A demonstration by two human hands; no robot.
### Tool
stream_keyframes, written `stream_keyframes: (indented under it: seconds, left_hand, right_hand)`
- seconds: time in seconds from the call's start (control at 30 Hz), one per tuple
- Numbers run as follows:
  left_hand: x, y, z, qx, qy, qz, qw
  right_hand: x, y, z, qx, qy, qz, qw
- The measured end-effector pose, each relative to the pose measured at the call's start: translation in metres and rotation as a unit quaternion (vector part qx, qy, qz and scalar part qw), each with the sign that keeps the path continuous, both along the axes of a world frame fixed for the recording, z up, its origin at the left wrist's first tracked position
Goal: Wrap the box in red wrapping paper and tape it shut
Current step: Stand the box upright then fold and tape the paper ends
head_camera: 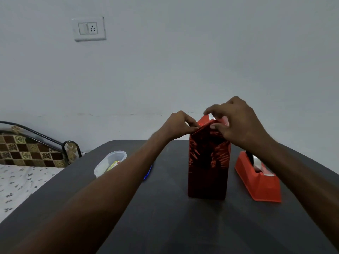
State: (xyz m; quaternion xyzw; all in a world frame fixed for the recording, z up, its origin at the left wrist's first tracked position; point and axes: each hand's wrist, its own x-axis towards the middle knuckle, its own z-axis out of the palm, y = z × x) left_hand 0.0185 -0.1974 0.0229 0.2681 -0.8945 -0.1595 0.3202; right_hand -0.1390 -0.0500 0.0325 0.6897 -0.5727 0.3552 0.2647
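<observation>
At the far left, beside your dark table (pixel 165 226), lies a bed with a floral sheet (pixel 16 184) and a checkered headboard (pixel 27 151). On the wall above is a white switch-and-socket plate (pixel 89 28). Moving right along the table, you see a clear plastic container (pixel 110 163) holding some small items, then a blue pen (pixel 148 172) partly hidden behind your left forearm. Your left hand (pixel 177 125) pinches the left edge of the folded red wrapping paper (pixel 207 123) at the top of the box (pixel 209 167), which stands upright near the table's center, fully covered in shiny red foil. Your right hand (pixel 236 121) grips the paper flap at the top from the right side, fingers curled over it. Just beside the box, to its right, sits a red tape dispenser (pixel 258 180) with a roll of clear tape.
</observation>
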Motion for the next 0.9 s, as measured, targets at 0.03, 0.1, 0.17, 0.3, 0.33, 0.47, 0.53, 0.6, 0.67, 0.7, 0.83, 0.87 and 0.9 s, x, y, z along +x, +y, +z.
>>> stream_keyframes:
  seconds: [0.03, 0.1, 0.17, 0.3, 0.33, 0.47, 0.53, 0.6, 0.67, 0.7, 0.83, 0.87, 0.9]
  left_hand:
    - [0.000, -0.001, 0.000, -0.004, -0.005, 0.000, 1.000]
    - [0.000, -0.002, 0.000, -0.013, -0.019, 0.002, 1.000]
    - [-0.002, -0.002, 0.002, -0.026, -0.032, 0.007, 0.999]
    - [-0.005, -0.001, 0.007, -0.044, -0.082, 0.009, 0.996]
    - [-0.005, -0.001, 0.008, -0.047, -0.095, 0.008, 0.994]
    - [-0.008, 0.000, 0.013, -0.066, -0.140, 0.003, 0.988]
    - [-0.010, 0.002, 0.016, -0.076, -0.173, 0.008, 0.982]
    - [-0.012, 0.005, 0.021, -0.084, -0.202, 0.010, 0.976]
    - [-0.014, 0.008, 0.026, -0.086, -0.223, 0.013, 0.971]
    - [-0.016, 0.008, 0.028, -0.084, -0.232, 0.016, 0.969]
    - [-0.021, 0.011, 0.036, -0.056, -0.253, 0.022, 0.966]
    - [-0.021, 0.012, 0.038, -0.040, -0.249, 0.019, 0.967]
    - [-0.021, 0.013, 0.039, -0.029, -0.246, 0.016, 0.969]
  right_hand:
    - [0.000, 0.001, -0.001, -0.005, 0.017, 0.002, 1.000]
    - [-0.001, 0.004, -0.003, -0.019, 0.039, 0.004, 0.999]
    - [-0.001, 0.007, -0.007, -0.037, 0.052, 0.001, 0.998]
    - [-0.002, 0.014, -0.022, -0.073, 0.076, 0.000, 0.994]
    - [-0.003, 0.015, -0.026, -0.079, 0.082, 0.001, 0.993]
    - [-0.003, 0.018, -0.045, -0.095, 0.097, -0.002, 0.991]
    - [-0.002, 0.019, -0.052, -0.098, 0.095, -0.004, 0.991]
    - [-0.001, 0.018, -0.059, -0.095, 0.096, -0.010, 0.991]
    - [0.000, 0.018, -0.064, -0.090, 0.100, -0.015, 0.991]
    - [0.001, 0.018, -0.066, -0.090, 0.099, -0.015, 0.991]
    - [0.001, 0.019, -0.073, -0.088, 0.097, -0.020, 0.991]
    - [0.000, 0.019, -0.076, -0.084, 0.097, -0.026, 0.991]
    - [-0.001, 0.019, -0.077, -0.079, 0.096, -0.031, 0.992]
